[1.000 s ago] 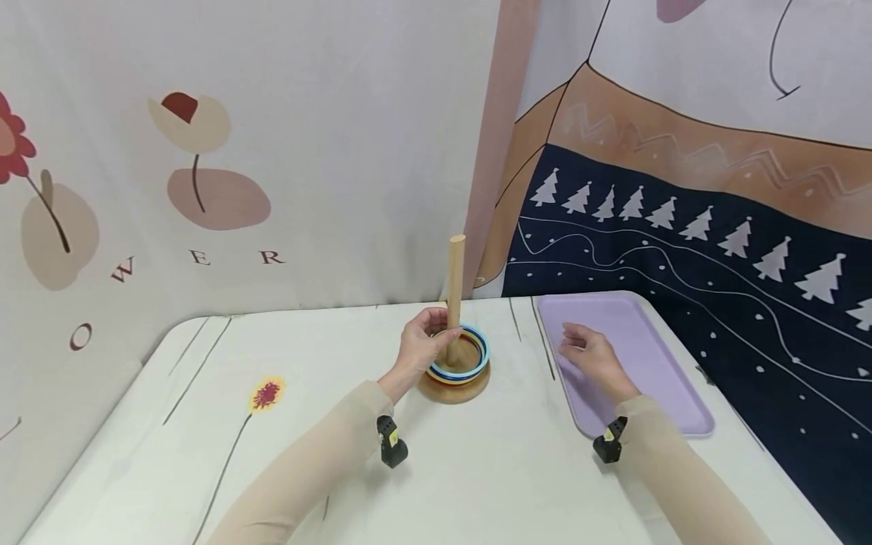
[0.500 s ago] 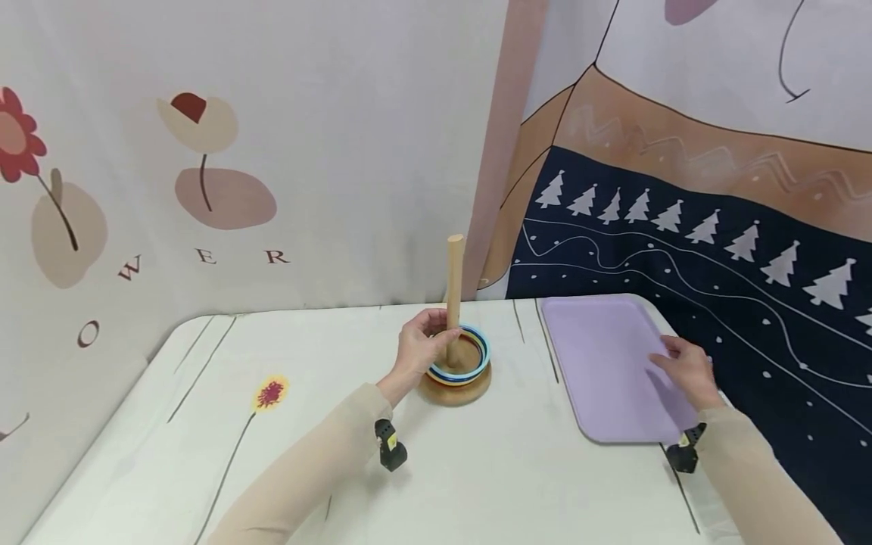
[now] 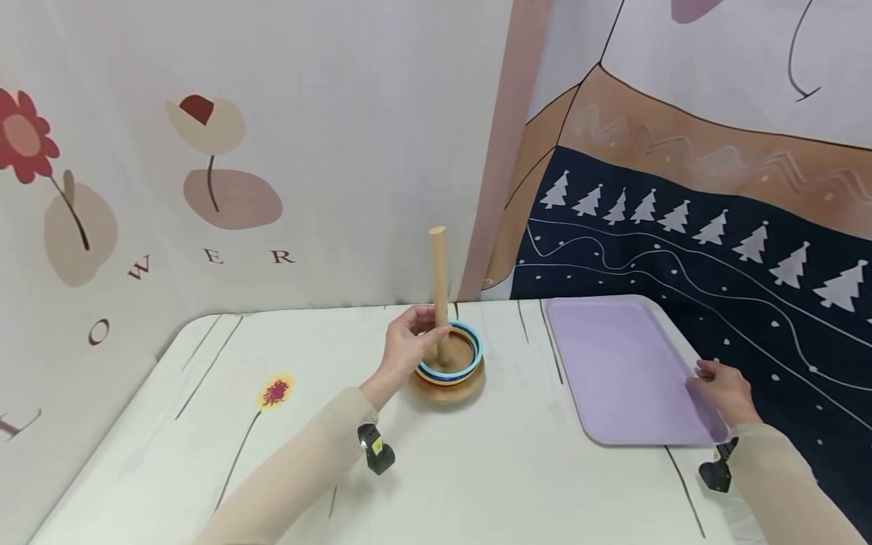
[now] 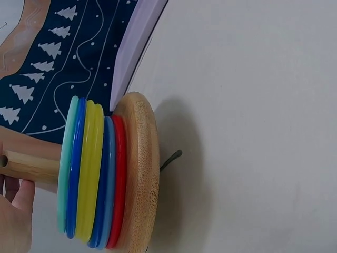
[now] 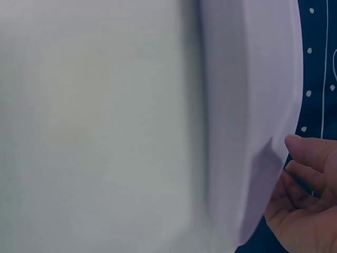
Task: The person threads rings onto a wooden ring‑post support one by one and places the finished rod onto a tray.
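My left hand point(image 3: 407, 344) grips the wooden post point(image 3: 439, 288) of a ring stacker, thumb across its near side. Several coloured rings point(image 4: 92, 174), light green, blue, yellow and red, sit round the post above the round wooden base point(image 4: 141, 174). In the head view the post leans slightly left, and in the left wrist view the base casts a shadow on the cloth beside it. At the right, my right hand point(image 3: 724, 390) holds the right rim of the lilac tray point(image 3: 627, 363), thumb at the edge; the other fingers are partly hidden behind the rim.
A white cloth with printed flowers covers the table point(image 3: 504, 469). Behind it hangs a pale printed curtain point(image 3: 354, 151), and to the right a dark blue cloth with white trees point(image 3: 681, 257) drops beside the tray.
My right hand has crossed from over the tray's left part to its right rim and taken hold there. My left hand has shifted slightly left with the ring stacker, whose post now leans.
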